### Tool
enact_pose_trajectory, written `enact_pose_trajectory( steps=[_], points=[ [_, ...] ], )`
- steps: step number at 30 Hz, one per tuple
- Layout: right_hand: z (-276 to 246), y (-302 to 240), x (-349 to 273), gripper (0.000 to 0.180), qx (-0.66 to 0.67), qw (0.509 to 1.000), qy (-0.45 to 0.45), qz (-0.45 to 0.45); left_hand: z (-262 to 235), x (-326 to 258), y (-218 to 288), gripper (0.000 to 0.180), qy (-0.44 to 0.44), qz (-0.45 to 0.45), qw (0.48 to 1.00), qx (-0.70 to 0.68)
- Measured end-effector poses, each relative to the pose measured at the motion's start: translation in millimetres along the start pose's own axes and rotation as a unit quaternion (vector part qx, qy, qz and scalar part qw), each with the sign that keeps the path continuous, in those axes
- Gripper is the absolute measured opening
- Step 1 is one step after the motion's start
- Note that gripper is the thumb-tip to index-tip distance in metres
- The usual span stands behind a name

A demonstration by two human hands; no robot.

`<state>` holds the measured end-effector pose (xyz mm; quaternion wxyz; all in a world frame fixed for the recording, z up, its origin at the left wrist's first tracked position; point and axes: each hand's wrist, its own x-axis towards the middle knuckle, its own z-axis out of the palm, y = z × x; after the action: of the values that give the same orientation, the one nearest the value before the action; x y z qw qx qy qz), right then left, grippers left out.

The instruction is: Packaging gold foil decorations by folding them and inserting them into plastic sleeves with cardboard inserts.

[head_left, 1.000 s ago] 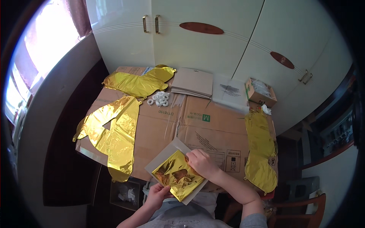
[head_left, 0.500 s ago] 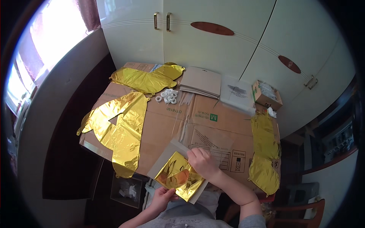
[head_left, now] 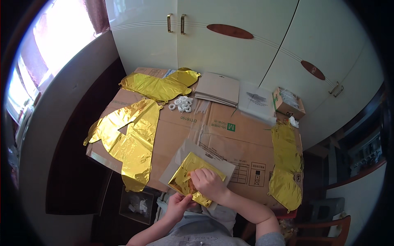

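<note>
The folded gold foil (head_left: 189,164) lies slantwise on a grey card (head_left: 227,168), roughly square, without a clear long axis. My left hand (head_left: 178,206) pinches its near edge; my right hand (head_left: 208,184), fingers curled, covers its middle, grip unclear. Green and black print marks the carton (head_left: 172,135) beyond.

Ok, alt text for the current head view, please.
The left hand grips the near edge of folded gold foil over a grey card; the right hand touches the foil. Flat gold foil shapes lie left and right on brown cardboard.
</note>
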<state>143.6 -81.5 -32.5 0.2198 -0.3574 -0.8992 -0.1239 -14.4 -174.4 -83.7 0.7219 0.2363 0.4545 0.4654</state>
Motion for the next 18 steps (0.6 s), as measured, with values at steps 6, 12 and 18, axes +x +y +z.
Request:
enact_pose_trajectory(
  steps=[6,12,18],
  points=[
    [-5.3,-4.9,2.6,0.008,0.010,1.000,-0.012,-0.010,13.6,10.6,6.8,0.017,-0.001,0.011,1.000,0.025],
    [-9.8,-10.3,-1.9,0.010,0.012,1.000,-0.010,-0.010,20.0,15.0,5.9,0.020,-0.002,-0.004,1.000,0.023],
    [-11.9,-19.4,-11.5,0.010,0.070,0.997,-0.028,-0.018,13.1,-10.6,-12.8,0.021,-0.008,-0.094,0.995,-0.026]
  ],
)
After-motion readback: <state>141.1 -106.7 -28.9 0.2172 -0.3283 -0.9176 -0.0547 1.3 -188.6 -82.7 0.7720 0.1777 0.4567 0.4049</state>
